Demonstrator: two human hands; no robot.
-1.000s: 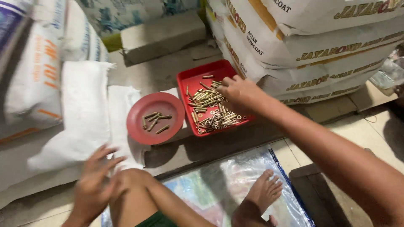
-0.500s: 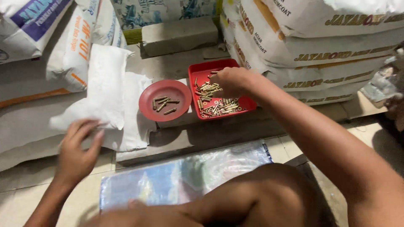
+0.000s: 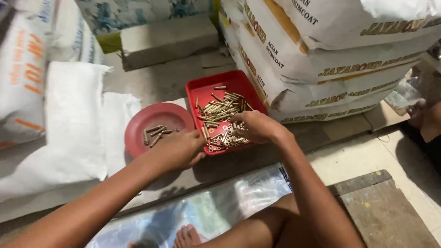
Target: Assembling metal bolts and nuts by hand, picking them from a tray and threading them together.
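brass pins (image 3: 220,117) under right hand (image 3: 255,128) fingers (image 3: 239,134), red tray (image 3: 206,87)

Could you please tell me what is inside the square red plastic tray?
The square red plastic tray holds small brass-coloured metal pieces. The right hand covers those at its front corner.

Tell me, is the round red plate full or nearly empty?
Nearly empty: the round red plate holds only a few brass pieces, with bare red around them.

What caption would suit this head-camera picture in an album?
Seated on the floor, both hands, left hand and right hand, reach into a red tray of small brass parts beside a round red plate.
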